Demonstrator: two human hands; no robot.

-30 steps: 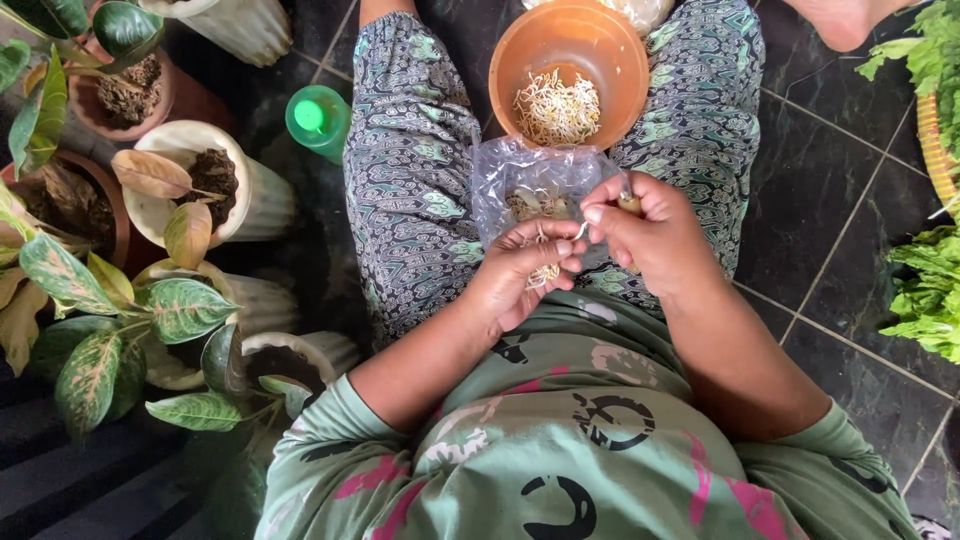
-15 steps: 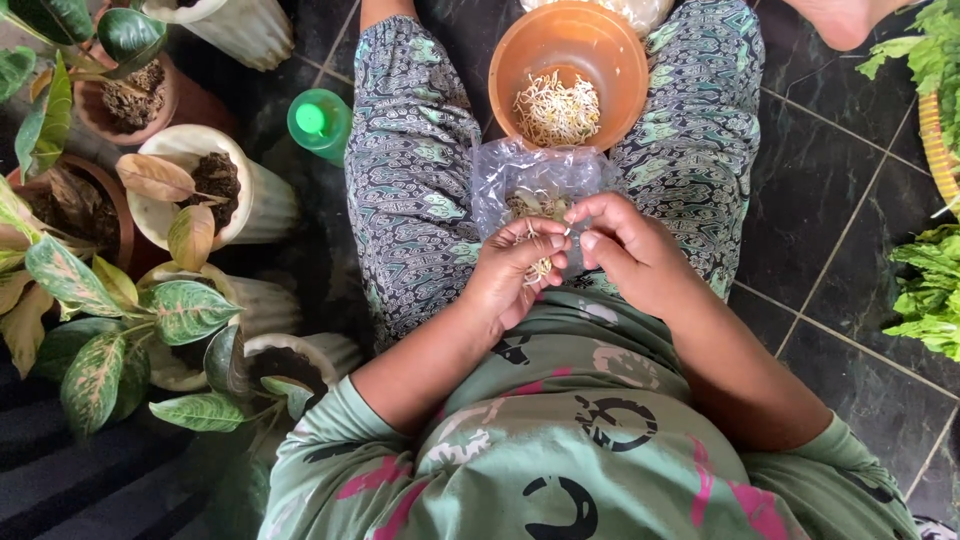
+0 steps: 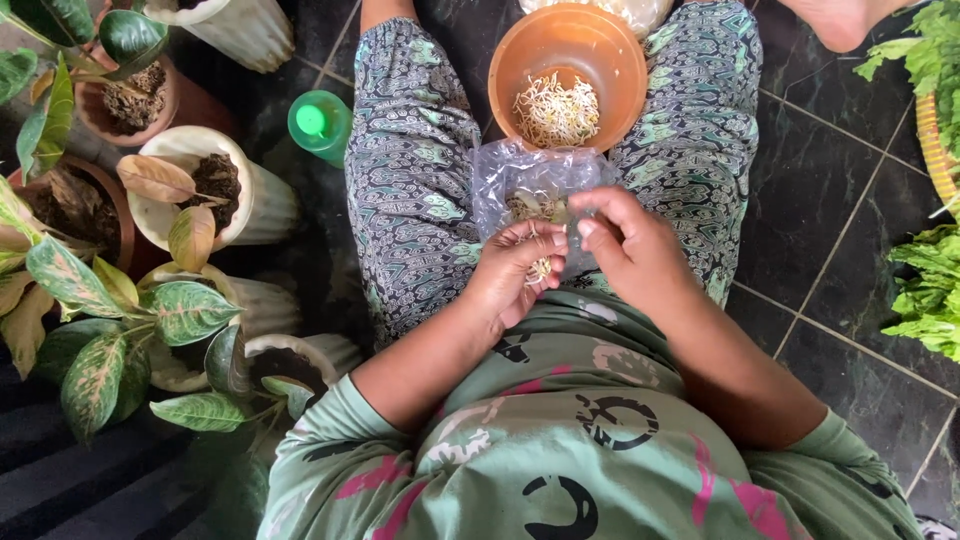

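left hand (image 3: pixel 515 272) cupped shut on bean sprouts (image 3: pixel 538 268) | right hand (image 3: pixel 625 245) fingertips pinched together beside them | clear plastic bag (image 3: pixel 500 180) beneath, centre frame | pinch one sprout, keep cup level over bag

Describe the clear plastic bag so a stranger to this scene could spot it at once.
Find the orange bowl between the seated person's knees. Just below its near rim, on the lap, lies the clear plastic bag, with the left hand and right hand at its near edge. It is the only see-through, crinkled thing there, holding pale sprouts.
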